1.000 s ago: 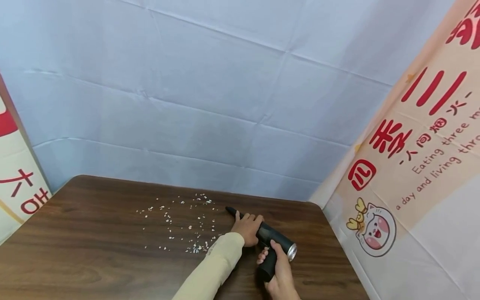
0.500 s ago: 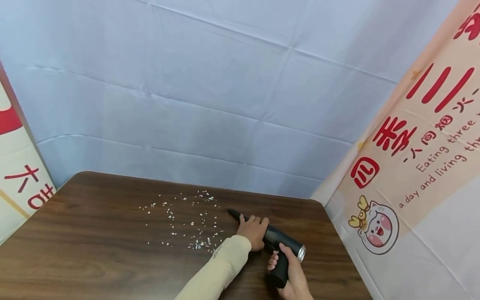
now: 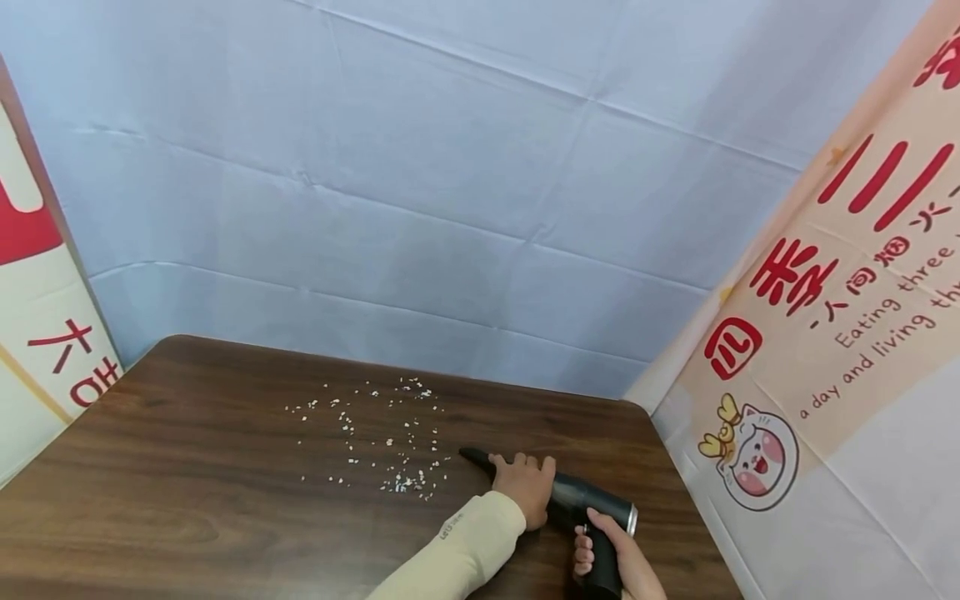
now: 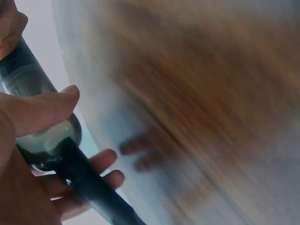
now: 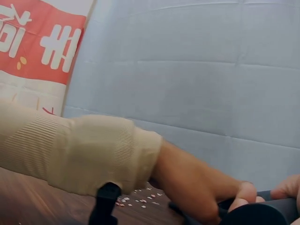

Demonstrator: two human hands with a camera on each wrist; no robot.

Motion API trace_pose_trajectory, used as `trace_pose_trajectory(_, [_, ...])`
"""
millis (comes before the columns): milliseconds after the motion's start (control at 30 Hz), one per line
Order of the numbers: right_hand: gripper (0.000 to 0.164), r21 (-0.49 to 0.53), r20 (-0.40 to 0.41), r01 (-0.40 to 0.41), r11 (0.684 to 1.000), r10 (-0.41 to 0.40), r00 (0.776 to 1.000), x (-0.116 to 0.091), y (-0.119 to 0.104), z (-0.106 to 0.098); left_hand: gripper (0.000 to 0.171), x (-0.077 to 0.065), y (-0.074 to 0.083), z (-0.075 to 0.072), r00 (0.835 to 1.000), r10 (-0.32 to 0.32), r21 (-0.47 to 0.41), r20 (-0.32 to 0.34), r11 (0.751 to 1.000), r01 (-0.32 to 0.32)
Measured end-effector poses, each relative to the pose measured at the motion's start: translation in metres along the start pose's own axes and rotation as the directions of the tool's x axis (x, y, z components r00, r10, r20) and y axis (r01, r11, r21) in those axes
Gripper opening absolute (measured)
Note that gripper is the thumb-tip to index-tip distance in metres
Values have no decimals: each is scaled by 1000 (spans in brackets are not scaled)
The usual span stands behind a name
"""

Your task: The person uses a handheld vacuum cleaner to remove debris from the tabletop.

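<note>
A black handheld vacuum [image 3: 577,497] with a long narrow nozzle lies slantwise above the right part of the table in the head view, its tip pointing left. My left hand [image 3: 525,490] grips its front section from above. In the left wrist view, the left thumb [image 4: 44,110] lies over the clear cup, with fingers round the far side by the nozzle [image 4: 96,190]. My right hand [image 3: 626,557] holds the handle, thumb near the rear of the body. Small white scraps [image 3: 405,482] are scattered left of the nozzle tip, apart from it.
The brown wooden table [image 3: 187,467] reaches back to a pale cloth backdrop [image 3: 420,208]. Printed banners hang at the left [image 3: 37,283] and right [image 3: 810,333]. In the right wrist view, the left sleeve [image 5: 93,150] crosses in front of the scraps.
Both hands have moved the vacuum right and nearer to me, so the nozzle tip is farther from the back edge. The head view has shifted slightly. The scraps keep their arrangement.
</note>
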State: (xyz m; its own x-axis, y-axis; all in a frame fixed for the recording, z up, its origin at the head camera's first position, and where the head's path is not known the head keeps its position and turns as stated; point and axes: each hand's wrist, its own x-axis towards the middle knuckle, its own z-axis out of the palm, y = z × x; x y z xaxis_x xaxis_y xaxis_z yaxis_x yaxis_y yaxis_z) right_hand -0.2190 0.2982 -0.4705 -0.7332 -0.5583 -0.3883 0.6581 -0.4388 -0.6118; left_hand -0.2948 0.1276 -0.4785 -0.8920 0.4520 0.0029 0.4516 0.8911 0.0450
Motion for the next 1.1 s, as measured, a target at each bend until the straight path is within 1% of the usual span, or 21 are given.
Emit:
trace_pose_trajectory(100, [42,-85,33,-17,996,20,999,-6,-3,-8,61,-4,5,-4,1000,-4,-10,28,1000,4])
trace_pose_trajectory(200, [42,-132,17,-43,990,45,999,-9,-5,-11,55,-9,6,-7,999,-9,-17,53,1000,10])
trace_pose_trajectory(300, [41,-136,3,-79,988,80,997,-11,-7,-11,54,-14,8,-11,996,-28,-22,88,999,30])
trace_pose_trajectory(400, [41,-130,8,-126,983,128,992,-13,-9,-12,59,-16,10,-11,991,-53,-21,119,998,56])
trace_pose_trajectory(567, [42,-118,17,-181,976,184,983,-14,-9,-12,66,-23,14,-12,989,-99,20,110,995,97])
trace_pose_trajectory(733, [41,-131,12,-171,977,174,985,-10,-8,-10,70,-27,11,-14,990,-111,39,92,993,107])
trace_pose_trajectory(900, [39,-161,8,-109,981,112,994,-3,-4,-8,69,-26,4,-15,989,-113,25,95,993,111])
trace_pose_trajectory(967, [39,-149,12,-90,985,92,996,0,-3,-6,68,-25,1,-15,988,-112,18,102,994,111])
trace_pose_trajectory(1100, [40,-99,33,-81,992,85,996,6,0,-2,67,-24,-6,-14,987,-110,4,116,994,110])
